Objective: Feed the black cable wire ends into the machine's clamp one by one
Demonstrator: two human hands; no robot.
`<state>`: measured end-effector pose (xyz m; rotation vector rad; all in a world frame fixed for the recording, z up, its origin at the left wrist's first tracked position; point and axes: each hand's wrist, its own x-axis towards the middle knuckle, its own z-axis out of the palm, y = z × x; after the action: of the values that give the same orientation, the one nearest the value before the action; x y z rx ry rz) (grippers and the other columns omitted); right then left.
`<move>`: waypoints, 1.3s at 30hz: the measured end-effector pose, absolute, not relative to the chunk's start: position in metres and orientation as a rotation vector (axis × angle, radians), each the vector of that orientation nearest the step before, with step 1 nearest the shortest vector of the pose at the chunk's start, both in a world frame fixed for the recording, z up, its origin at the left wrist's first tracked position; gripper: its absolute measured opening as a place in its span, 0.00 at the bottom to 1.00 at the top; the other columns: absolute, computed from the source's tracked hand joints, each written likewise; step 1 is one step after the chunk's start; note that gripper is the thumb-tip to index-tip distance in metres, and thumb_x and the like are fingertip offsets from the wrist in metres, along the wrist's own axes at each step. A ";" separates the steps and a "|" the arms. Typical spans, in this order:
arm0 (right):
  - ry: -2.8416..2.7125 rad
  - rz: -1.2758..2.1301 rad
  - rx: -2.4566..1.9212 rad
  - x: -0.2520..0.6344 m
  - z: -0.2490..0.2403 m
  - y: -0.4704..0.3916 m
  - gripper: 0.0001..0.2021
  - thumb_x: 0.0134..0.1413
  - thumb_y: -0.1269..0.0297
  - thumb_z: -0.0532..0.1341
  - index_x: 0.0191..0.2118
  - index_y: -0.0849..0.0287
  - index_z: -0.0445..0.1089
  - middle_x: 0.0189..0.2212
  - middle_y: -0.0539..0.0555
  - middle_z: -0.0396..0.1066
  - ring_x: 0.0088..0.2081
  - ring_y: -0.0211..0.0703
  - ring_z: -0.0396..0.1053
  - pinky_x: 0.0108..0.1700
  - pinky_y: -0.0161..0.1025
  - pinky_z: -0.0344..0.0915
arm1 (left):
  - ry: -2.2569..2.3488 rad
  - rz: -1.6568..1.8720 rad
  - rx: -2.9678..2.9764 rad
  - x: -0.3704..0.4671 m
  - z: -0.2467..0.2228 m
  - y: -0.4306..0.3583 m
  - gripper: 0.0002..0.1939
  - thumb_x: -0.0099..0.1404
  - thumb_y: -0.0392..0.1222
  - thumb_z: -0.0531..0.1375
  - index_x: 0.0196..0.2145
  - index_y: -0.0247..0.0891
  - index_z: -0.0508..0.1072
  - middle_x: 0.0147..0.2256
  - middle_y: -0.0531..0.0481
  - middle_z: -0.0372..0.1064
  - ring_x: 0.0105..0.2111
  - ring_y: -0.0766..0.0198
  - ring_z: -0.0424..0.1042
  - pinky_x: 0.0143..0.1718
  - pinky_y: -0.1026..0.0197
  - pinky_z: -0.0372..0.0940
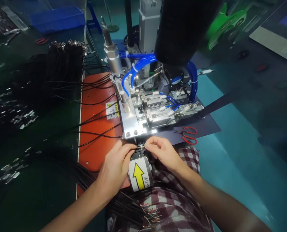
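Observation:
My left hand [115, 164] is closed, thumb and forefinger pinching a cable end at the front edge of the machine. My right hand [162, 153] is closed too, its fingertips pinching thin coloured wires [142, 146] fanned out between the two hands. Just beyond the fingertips stands the metal machine [131, 124] with its blue air hoses [143, 66]. Below my hands is a white cover with a yellow arrow [138, 175]. Across my lap lies a bundle of black cables [131, 206] with bared coloured wire ends. Fingers partly hide the held cable.
Red-handled cutters [188, 134] lie on the dark plate right of the machine. Black cables [97, 103] trail over the orange plate [91, 151] on the left. A heap of black cables [59, 69] and a blue bin [58, 19] sit farther back. A dark cylinder [179, 32] hangs overhead.

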<state>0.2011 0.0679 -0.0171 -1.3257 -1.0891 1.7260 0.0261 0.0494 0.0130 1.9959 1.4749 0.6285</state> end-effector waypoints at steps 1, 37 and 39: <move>-1.077 1.735 -1.323 0.201 -0.018 0.068 0.10 0.48 0.60 0.61 0.25 0.61 0.64 0.15 0.43 0.54 0.18 0.31 0.48 0.20 0.32 0.44 | 1.467 0.635 2.031 0.025 0.010 0.049 0.10 0.65 0.33 0.52 0.40 0.37 0.72 0.35 0.48 0.66 0.35 0.64 0.68 0.36 0.63 0.64; -1.192 1.624 -1.430 0.199 -0.026 0.061 0.10 0.52 0.60 0.58 0.27 0.60 0.63 0.17 0.43 0.53 0.19 0.32 0.49 0.21 0.33 0.47 | 1.386 0.356 2.636 0.022 0.005 0.048 0.18 0.62 0.30 0.52 0.48 0.36 0.71 0.29 0.47 0.62 0.25 0.61 0.64 0.24 0.60 0.63; -1.220 1.587 -1.457 0.198 -0.025 0.060 0.10 0.53 0.60 0.58 0.27 0.60 0.63 0.17 0.44 0.54 0.19 0.33 0.50 0.21 0.33 0.48 | 1.391 0.342 2.692 0.024 0.006 0.048 0.16 0.63 0.32 0.52 0.47 0.36 0.72 0.28 0.47 0.62 0.24 0.61 0.63 0.23 0.60 0.61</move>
<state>0.1980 0.0598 -0.0255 -1.4569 -1.2204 1.5871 0.0235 0.0479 0.0056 2.6917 1.3915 0.3421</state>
